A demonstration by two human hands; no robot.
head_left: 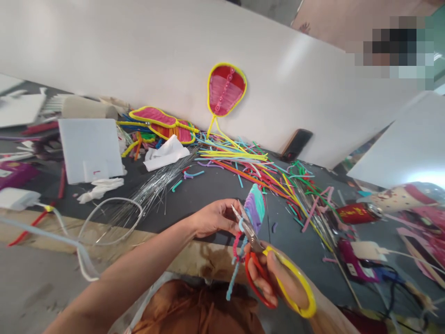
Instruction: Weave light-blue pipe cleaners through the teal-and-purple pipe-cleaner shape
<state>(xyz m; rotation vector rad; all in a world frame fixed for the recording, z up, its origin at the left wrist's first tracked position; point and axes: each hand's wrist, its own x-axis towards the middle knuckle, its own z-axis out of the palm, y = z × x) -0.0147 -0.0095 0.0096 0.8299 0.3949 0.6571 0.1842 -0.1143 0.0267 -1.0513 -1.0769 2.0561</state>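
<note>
A small woven piece of teal and purple pipe cleaner is held just right of the frame's centre, above the near edge of the dark desk. The left hand is closed on it: its grip is clamped on the piece's lower left edge, thumb and fingers pinched together. Loose pink and light-blue tails hang down from the piece into the lower centre of the frame.

Scissors with one red and one yellow loop are held by the right hand at lower right of centre. The fingers are passed through the loops, so this grip is clamped on the scissors. The blades are pointed up and left, their tips at the base of the piece, just beside the left fingertips; whether they are touching it cannot be told.

Farther back, in the middle of the frame, a wide spread of coloured pipe cleaners is scattered over the desk. A red, yellow-edged balloon shape is leant against the white wall at upper centre, with pink wings lying to its left. A white board is seen at left, and silver wires lie between it and the hands.
</note>
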